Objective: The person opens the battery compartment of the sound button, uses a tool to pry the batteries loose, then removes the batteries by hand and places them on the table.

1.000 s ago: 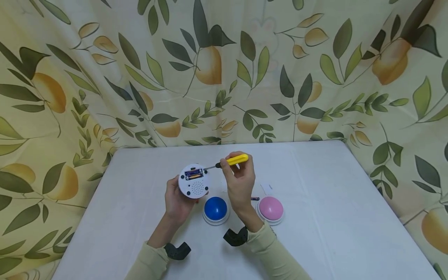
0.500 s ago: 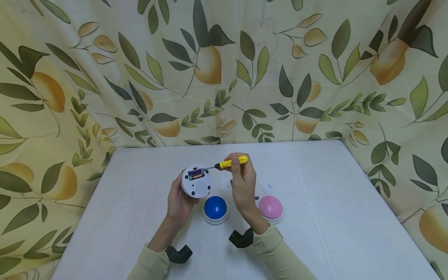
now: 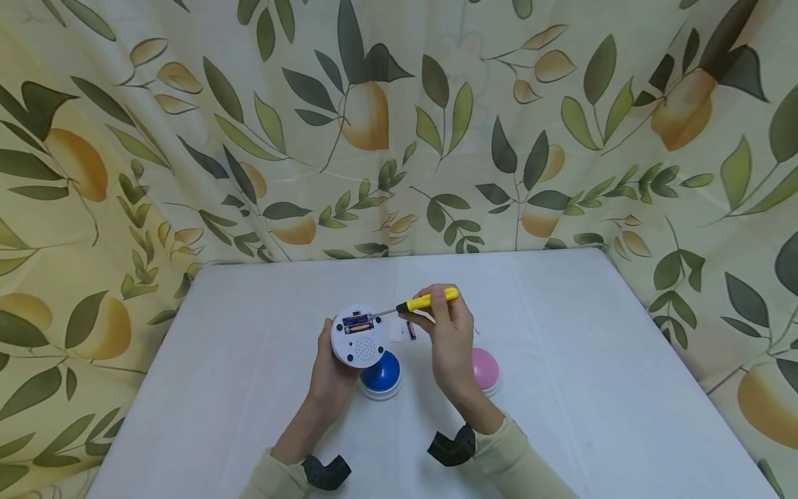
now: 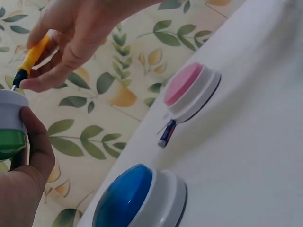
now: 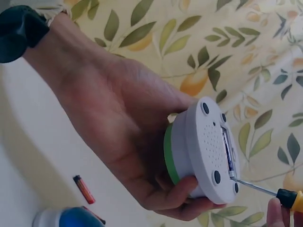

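Observation:
My left hand (image 3: 330,381) grips a round white push button (image 3: 364,350) by its sides, underside up. Its green dome (image 4: 10,142) faces away, seen in the left wrist view. Batteries (image 3: 358,326) lie in the uncovered compartment of its underside, beside a patch of speaker holes and small dark feet. A screwdriver (image 3: 430,300) with a yellow and black handle is pinched in my right hand (image 3: 453,346). Its thin metal shaft (image 5: 255,186) points at the compartment, the tip right at one end of it in the right wrist view.
On the white table (image 3: 561,388) stand a blue button (image 3: 385,374), just below the held one, and a pink button (image 3: 485,369) at right. A loose battery (image 3: 411,330) lies behind them. A leaf-and-fruit patterned curtain (image 3: 411,173) hangs behind the table.
Both hands have shifted right and slightly nearer, carrying the push button and screwdriver along. The push button now overlaps the blue one. The screwdriver tip stays at the compartment.

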The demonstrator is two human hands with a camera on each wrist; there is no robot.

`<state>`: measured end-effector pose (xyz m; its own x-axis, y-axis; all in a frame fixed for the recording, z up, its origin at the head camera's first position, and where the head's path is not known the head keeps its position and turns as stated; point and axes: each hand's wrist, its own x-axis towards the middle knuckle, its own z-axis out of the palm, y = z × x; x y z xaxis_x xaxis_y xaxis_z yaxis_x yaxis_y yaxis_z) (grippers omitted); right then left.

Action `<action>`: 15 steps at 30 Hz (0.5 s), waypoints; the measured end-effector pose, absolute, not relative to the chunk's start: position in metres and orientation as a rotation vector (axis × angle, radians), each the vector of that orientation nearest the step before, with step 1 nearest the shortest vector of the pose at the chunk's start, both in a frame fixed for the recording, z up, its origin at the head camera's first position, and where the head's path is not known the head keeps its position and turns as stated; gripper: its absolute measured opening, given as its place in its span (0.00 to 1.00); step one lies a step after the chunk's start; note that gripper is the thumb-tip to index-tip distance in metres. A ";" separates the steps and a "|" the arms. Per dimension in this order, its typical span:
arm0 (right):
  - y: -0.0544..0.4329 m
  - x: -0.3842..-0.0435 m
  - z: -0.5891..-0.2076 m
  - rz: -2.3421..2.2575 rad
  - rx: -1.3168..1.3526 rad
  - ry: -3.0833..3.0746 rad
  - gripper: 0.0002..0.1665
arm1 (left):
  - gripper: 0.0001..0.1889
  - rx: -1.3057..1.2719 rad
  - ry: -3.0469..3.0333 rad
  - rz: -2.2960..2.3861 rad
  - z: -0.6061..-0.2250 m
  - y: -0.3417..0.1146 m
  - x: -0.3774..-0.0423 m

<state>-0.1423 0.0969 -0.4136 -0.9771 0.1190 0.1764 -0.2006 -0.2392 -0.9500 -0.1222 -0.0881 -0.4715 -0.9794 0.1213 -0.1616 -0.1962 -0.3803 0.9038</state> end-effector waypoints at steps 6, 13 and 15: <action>0.099 -0.138 -0.418 2.448 -0.020 -1.714 0.23 | 0.47 -0.124 1.584 2.477 -0.472 -0.081 -0.118; 0.099 -0.135 -0.427 2.547 -0.126 -1.664 0.23 | 0.47 -0.164 1.488 2.518 -0.474 -0.077 -0.113; 0.100 -0.134 -0.429 2.585 -0.145 -1.638 0.22 | 0.46 -0.165 1.466 2.527 -0.475 -0.076 -0.112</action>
<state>-0.1343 0.1000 -0.4288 -0.9925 0.1161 -0.0380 -0.0152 -0.4260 -0.9046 -0.1116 -0.0763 -0.4748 -0.9705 0.1290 -0.2036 -0.2407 -0.4807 0.8432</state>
